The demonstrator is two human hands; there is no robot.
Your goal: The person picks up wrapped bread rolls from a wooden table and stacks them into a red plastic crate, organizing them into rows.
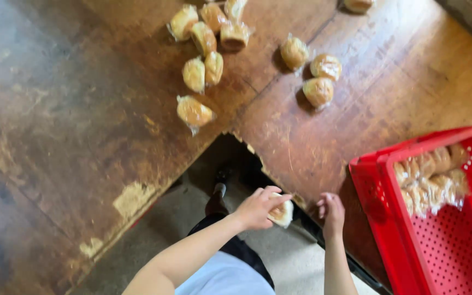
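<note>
A wrapped bun (281,213) sits in the left hand (259,207), whose fingers (271,192) curl around it from above, gripping it. The bun is held low, just off the near edge of the worn wooden surface (83,120), over the grey floor (290,257) in the gap where the surface is notched. Just right of it, the right hand (331,212) rests at the surface's near edge with its fingers loosely bent and holding nothing. Further right, a red perforated crate (449,240) stands on the surface, with a pile of bagged buns (430,177) against its far wall. Farther away, loose wrapped buns lie on the surface: a cluster (206,49) toward the far middle and three more (315,71) just to its right. A dark shoe (218,191) shows on the floor below.
</note>
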